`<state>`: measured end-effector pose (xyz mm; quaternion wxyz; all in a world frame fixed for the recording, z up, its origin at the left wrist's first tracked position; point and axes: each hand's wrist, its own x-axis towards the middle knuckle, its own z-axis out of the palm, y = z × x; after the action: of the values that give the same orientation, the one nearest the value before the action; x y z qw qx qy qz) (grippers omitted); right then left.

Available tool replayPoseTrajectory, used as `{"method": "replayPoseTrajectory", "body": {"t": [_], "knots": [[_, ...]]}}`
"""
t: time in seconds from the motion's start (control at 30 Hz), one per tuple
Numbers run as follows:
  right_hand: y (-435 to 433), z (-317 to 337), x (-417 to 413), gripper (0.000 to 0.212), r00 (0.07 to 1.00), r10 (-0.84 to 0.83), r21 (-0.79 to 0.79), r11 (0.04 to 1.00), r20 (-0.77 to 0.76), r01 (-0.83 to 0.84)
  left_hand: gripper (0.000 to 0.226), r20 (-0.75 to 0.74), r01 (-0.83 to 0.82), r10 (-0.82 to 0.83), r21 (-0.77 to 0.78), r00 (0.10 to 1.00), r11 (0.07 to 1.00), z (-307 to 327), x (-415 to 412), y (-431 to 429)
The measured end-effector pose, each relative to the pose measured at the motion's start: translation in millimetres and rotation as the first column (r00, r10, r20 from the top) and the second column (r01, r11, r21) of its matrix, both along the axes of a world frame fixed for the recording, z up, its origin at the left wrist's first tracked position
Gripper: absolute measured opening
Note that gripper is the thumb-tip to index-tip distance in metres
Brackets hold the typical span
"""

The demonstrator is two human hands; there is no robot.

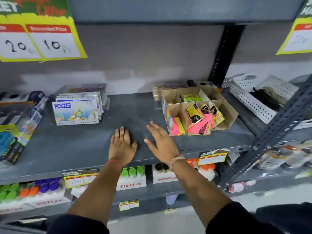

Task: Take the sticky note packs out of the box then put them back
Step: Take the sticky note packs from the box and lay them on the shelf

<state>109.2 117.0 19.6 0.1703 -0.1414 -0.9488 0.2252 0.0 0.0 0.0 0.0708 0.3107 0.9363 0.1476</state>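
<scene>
Both your bare forearms reach forward side by side. Your left hand [122, 144] lies palm down, fingers together, with a red thread around the wrist. Your right hand [161, 142], just beside it, is palm down with fingers spread, empty, a pale band around its wrist.

Matt metal shelf [70, 146] – cardboard box [226, 114]

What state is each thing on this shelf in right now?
Left hand: flat on shelf, empty.
Right hand: open, fingers spread, empty.
Brown cardboard divider box: open-topped, part-filled.
Pink and yellow sticky note packs: inside, spilling over front.
White DOMS boxes: upright, stacked.
</scene>
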Motion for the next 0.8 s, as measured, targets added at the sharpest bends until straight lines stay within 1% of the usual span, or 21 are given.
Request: {"method": "replayPoseTrajectory", "body": {"t": [0.03, 0.07, 0.1, 0.13, 0.17, 0.2, 0.23, 0.27, 0.3, 0.33, 0.37, 0.47, 0.6, 0.67, 0.73, 0.8], "knots": [[3, 3, 2, 0.046, 0.981, -0.037, -0.056, 0.998, -0.188, 0.027, 0.061, -0.021, -0.015, 0.015, -0.001, 1.000, 1.000, -1, -1, -2], [8, 8, 4, 0.041, 0.925, -0.130, -0.048, 0.992, -0.358, 0.120, 0.061, -0.024, -0.020, 0.020, 0.010, 0.999, 1.000, -1, -3, -3], [14, 12, 6, 0.041, 0.841, -0.240, -0.059, 0.968, -0.485, 0.242, 0.060, -0.029, -0.020, 0.021, 0.012, 0.999, 1.000, -3, -3, -4], [22, 21, 9, 0.045, 0.742, -0.362, -0.065, 0.916, -0.565, 0.397, 0.060, -0.027, -0.014, 0.015, 0.007, 1.000, 1.000, -3, -3, -4], [35, 24, 11, 0.054, 0.649, -0.483, -0.102, 0.840, -0.588, 0.532, 0.060, -0.024, -0.008, 0.008, 0.012, 1.000, 1.000, -3, -3, -3], [44, 28, 13, 0.066, 0.567, -0.623, -0.170, 0.740, -0.539, 0.651, 0.060, -0.032, -0.002, 0.002, 0.014, 0.999, 1.000, -3, -2, -2], [54, 28, 14, 0.080, 0.497, -0.746, -0.249, 0.635, -0.443, 0.731, 0.060, -0.040, 0.000, 0.001, 0.013, 0.999, 1.000, -3, -1, -2], [62, 30, 17, 0.092, 0.445, -0.842, -0.320, 0.531, -0.305, 0.785, 0.060, -0.048, 0.001, -0.001, 0.009, 0.999, 1.000, -3, -1, -2], [69, 29, 20, 0.101, 0.421, -0.891, -0.381, 0.453, -0.168, 0.806, 0.060, -0.048, 0.001, 0.000, 0.006, 0.999, 1.000, -3, -2, -2], [75, 29, 23, 0.107, 0.412, -0.909, -0.431, 0.399, -0.067, 0.810, 0.060, -0.047, 0.002, -0.002, 0.000, 0.999, 1.000, -3, -2, -3], [80, 28, 24, 0.110, 0.417, -0.909, -0.475, 0.372, -0.011, 0.798, 0.060, -0.041, 0.002, -0.002, 0.001, 0.999, 1.000, -2, -1, -3], [89, 27, 26, 0.113, 0.465, -0.885, -0.560, 0.374, 0.024, 0.739, 0.060, -0.038, 0.008, -0.008, 0.004, 0.999, 1.000, 0, 0, -2], [92, 29, 26, 0.107, 0.432, -0.901, -0.549, 0.345, 0.033, 0.761, 0.060, -0.039, 0.011, -0.010, 0.009, 0.999, 1.000, 2, 1, -3], [91, 30, 26, 0.102, 0.418, -0.909, -0.530, 0.355, -0.002, 0.770, 0.060, -0.040, 0.012, -0.012, 0.004, 0.999, 1.000, 2, 1, -3], [89, 31, 24, 0.097, 0.420, -0.904, -0.512, 0.399, -0.080, 0.761, 0.060, -0.043, 0.013, -0.013, 0.000, 0.999, 1.000, 2, 1, -3], [85, 31, 21, 0.095, 0.445, -0.874, -0.469, 0.482, -0.196, 0.740, 0.060, -0.044, 0.011, -0.011, 0.005, 0.999, 1.000, 1, 0, -2]]}}
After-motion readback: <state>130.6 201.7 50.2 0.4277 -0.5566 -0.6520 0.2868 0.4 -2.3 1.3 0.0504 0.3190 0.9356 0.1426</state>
